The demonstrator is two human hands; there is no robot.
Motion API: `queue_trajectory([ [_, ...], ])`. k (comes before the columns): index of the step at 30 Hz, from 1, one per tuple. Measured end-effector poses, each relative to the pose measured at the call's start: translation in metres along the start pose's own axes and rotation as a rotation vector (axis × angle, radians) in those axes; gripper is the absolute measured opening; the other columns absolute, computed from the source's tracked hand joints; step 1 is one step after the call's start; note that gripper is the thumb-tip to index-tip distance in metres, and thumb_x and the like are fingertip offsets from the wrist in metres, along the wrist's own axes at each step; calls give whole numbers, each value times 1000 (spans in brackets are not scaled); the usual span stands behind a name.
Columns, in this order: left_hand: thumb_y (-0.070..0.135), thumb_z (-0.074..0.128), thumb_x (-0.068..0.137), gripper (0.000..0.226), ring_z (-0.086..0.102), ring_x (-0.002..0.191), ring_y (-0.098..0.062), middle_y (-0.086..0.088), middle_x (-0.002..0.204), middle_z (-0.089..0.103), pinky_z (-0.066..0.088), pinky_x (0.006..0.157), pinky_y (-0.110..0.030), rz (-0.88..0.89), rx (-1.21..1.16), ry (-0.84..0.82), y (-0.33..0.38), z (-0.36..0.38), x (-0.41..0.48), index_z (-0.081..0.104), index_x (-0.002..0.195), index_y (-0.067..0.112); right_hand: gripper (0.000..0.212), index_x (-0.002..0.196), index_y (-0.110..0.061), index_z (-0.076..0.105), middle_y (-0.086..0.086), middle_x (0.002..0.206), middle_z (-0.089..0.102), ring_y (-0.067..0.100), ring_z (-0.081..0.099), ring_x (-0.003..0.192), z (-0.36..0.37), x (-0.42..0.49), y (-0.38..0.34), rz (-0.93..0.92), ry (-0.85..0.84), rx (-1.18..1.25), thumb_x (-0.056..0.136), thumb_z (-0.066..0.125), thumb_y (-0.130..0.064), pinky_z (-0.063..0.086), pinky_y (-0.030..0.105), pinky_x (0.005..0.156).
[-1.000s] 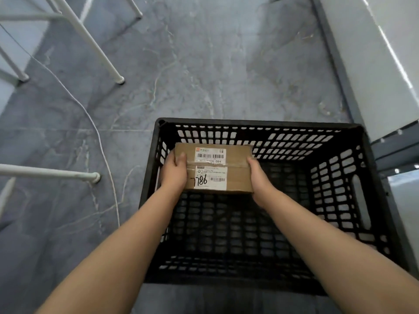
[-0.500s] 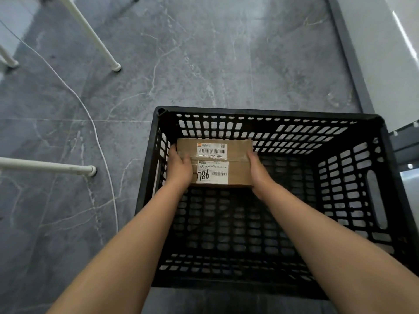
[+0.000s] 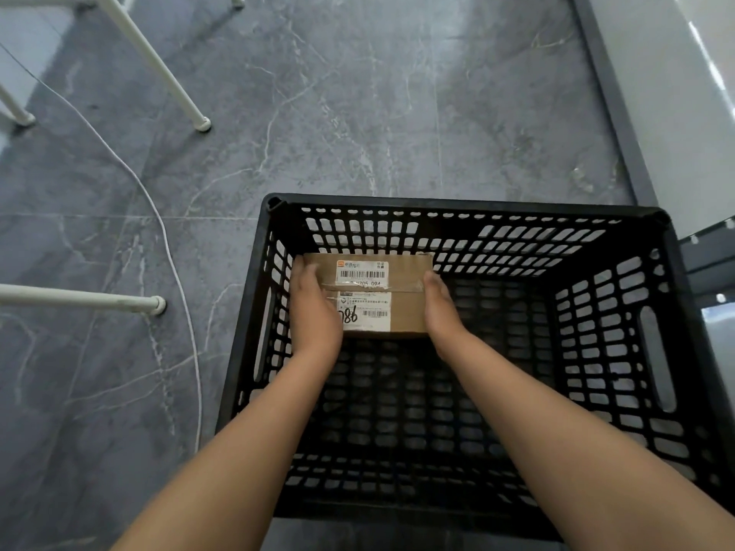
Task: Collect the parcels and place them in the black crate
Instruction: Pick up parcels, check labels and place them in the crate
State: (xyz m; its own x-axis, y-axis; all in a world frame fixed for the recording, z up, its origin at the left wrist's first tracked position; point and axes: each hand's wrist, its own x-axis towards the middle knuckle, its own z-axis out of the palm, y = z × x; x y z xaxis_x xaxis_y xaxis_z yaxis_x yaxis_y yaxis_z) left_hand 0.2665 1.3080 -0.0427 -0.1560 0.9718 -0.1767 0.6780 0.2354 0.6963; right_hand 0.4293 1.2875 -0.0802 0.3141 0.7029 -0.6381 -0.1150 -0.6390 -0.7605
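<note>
Black crate [image 3: 457, 204] stands on the grey marbled floor [image 3: 358, 113], and except for one parcel I see only its grid bottom. The cardboard parcel [image 3: 409, 312] is low inside it, in the far left corner, close to the far wall and the left wall. Whether it already rests on the bottom I cannot tell from this view.

The left hand [image 3: 316, 312] grips the left end of the box, with the fingers wrapped over the edge. The right hand [image 3: 439, 308] clasps the right end, thumb near the top edge (its other fingers are hidden by the box).

In my judgement the step is the placing itself, nearly complete. The next move asks to set the box flat, release both hands and lift them straight up, clear of the crate walls, before going for another parcel.

Two white shipping labels sit on the lid, with clear tape between them. The upper one has a small orange logo, a barcode and digits ending "705 094". The lower one has handwritten black digits, "86", partly under the left hand, and a smaller barcode.
</note>
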Motion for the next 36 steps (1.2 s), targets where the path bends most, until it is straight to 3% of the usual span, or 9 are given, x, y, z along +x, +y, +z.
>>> queue_trajectory([
  [3,0,45,94,42,39,133,-19,-6,148,37,31,108,-25,-47,-67,64,15,-10,-3,43,135,7,50,138,-20,39,8,132,50,22,53,112,-2,-7,-15,-46,115,-18,97,33,-48,44,35,88],
  [6,6,49,93,35,51,118,-16,-1,128,52,44,98,-30,-27,-178,35,56,-46,-9,50,127,12,40,130,-18,49,3,132,50,17,49,116,-19,-39,-56,-140,260,17,96,44,-39,38,30,91],
  [10,11,50,95,26,56,104,-8,5,119,58,45,74,-14,-63,-151,-316,57,-55,-3,56,119,20,31,123,-14,56,-1,123,58,11,52,113,-31,-48,-65,-236,218,-108,93,52,-22,39,22,90],
  [13,19,53,95,18,60,103,-11,2,116,64,49,81,-21,-47,-129,-460,77,-81,-3,58,112,23,23,115,-15,60,-3,110,61,7,54,102,-40,-68,-91,-262,172,-149,93,52,-17,40,10,77],
  [16,16,55,94,13,62,107,-22,-5,111,67,50,95,-36,-45,-221,-437,153,-151,-15,58,106,21,21,112,-16,60,-4,105,62,7,57,97,-60,-133,-169,-265,102,-145,92,55,-17,41,8,75],
  [20,13,55,94,15,64,97,-16,9,95,67,47,75,-18,30,-295,-404,266,-245,-27,57,98,27,17,104,-29,58,-11,96,62,5,60,91,-89,-218,-285,-294,7,-160,87,62,-29,45,13,72],
  [27,9,56,93,12,63,82,-15,-3,91,66,45,60,-10,165,-372,-357,457,-405,-70,60,104,12,20,104,-22,56,12,99,64,25,62,93,-137,-367,-490,-446,62,-142,86,65,-23,44,27,73],
  [31,7,53,94,16,61,77,-13,-6,95,65,46,61,-8,239,-404,-381,554,-480,-99,59,109,7,22,110,-10,59,23,108,65,24,63,85,-167,-450,-590,-559,50,-196,89,61,-15,44,12,66],
  [36,8,51,96,19,62,75,-10,-4,94,65,46,60,-10,386,-385,-412,646,-543,-133,59,112,5,25,115,-7,58,17,108,67,11,62,75,-216,-540,-671,-666,75,-240,91,56,-15,45,7,60],
])
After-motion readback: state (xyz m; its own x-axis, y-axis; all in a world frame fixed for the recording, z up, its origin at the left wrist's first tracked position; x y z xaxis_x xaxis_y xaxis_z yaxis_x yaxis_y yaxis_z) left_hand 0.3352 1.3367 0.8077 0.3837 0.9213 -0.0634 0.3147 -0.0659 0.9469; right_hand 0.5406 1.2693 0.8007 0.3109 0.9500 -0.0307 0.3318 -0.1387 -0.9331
